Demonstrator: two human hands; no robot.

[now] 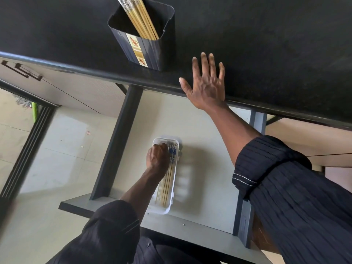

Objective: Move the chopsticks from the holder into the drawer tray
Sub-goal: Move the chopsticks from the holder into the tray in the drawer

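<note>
White plastic marks the landmark here: the drawer tray point(162, 212), lying lengthwise in the open drawer point(200, 121). A bundle of chopsticks point(167, 185) lies along the tray's length, its blue-patterned ends toward the far end. The left hand point(157, 157) is at that far end with its fingers curled down onto the patterned ends, and it looks to be gripping them. I take this as the set-down step of one transfer, with the bundle inside the tray but not yet let go.

Beyond the tray and above it, on the black bench point(266, 44), stands the dark chopstick holder point(152, 52). It holds more upright chopsticks point(142, 21), leaning to one side. The right hand point(206, 86) lies flat on the bench edge beyond the tray, just beside the holder. Its fingers are spread and it holds nothing.

The task looks only partly done. The next move probably calls for loosening the left fingers so the sticks settle inside the tray walls. A hand then has to reach up to the holder for another batch.

The left fingertips are hidden under the knuckles, so the grip itself is a judgement. The tray is blurred, so I cannot count its sticks. The tops of the upright chopsticks are cut off by the frame
</note>
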